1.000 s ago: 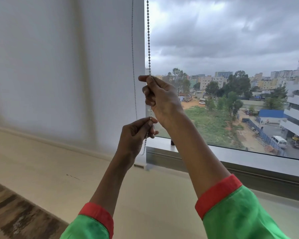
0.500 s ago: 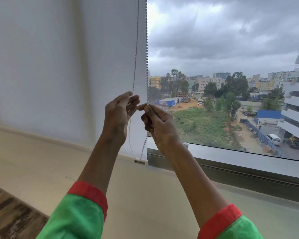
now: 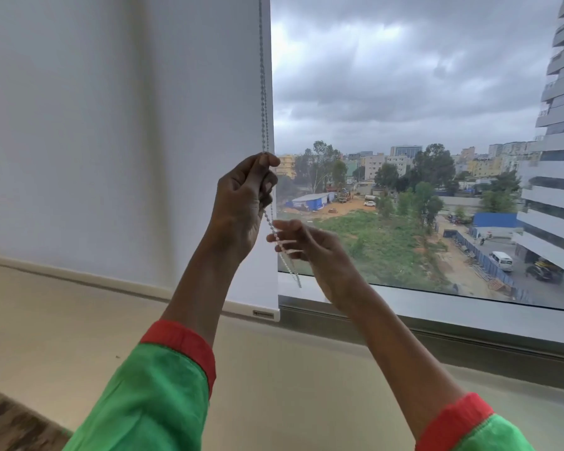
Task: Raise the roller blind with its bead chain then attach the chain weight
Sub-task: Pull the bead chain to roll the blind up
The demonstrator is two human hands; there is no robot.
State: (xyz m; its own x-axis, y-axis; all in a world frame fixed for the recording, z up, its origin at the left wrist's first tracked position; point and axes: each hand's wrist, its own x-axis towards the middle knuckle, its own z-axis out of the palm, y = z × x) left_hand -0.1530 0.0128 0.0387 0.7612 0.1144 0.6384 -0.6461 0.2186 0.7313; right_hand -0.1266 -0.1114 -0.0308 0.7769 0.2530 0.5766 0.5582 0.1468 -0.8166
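A white roller blind (image 3: pixel 111 141) covers the left part of the window, its bottom bar (image 3: pixel 264 313) resting low near the sill. The metal bead chain (image 3: pixel 263 92) hangs along the blind's right edge. My left hand (image 3: pixel 245 203) is closed around the chain at mid height, thumb on top. Below it the chain's loose loop (image 3: pixel 282 252) slants down to the right. My right hand (image 3: pixel 310 252) is lower and blurred, fingers spread next to that loop; whether it grips the chain I cannot tell. No chain weight is visible.
A beige sill ledge (image 3: pixel 79 327) runs below the blind. The grey window frame (image 3: pixel 469 320) borders the glass on the right, with buildings and cloudy sky outside. Green sleeves with red cuffs cover both forearms.
My left hand rose and closed on the chain's upper part. My right hand dropped below it and its fingers spread. The view shifted slightly; the blind's bottom bar stays low.
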